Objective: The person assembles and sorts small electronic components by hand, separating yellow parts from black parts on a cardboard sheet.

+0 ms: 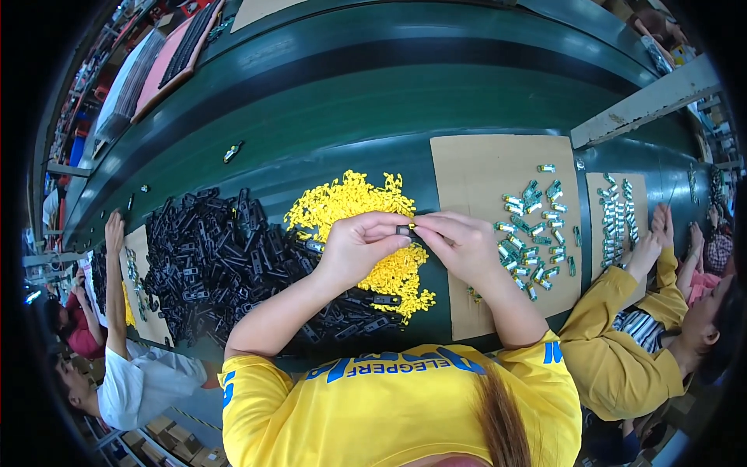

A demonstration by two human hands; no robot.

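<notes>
My left hand (359, 247) pinches a small black plastic part (403, 230) between thumb and fingertips. Against that part, my right hand (461, 243) is closed in a pinch on a tiny yellow plastic piece (412, 225), mostly covered by the fingers. Both hands meet above a heap of small yellow pieces (331, 201). Left of it lies a large pile of black plastic housings (202, 257), some reaching under my left forearm. To the right, several small green-and-silver parts (537, 229), apparently small circuit boards, lie scattered on a cardboard sheet (461, 194).
A green conveyor belt (350, 101) runs behind the piles. One loose part (233, 152) rests on it. A grey metal beam (646, 101) slants in at right. Co-workers in a white shirt (148, 389) and a mustard top (615, 358) sit either side; another cardboard sheet (638, 198) holds rows of parts.
</notes>
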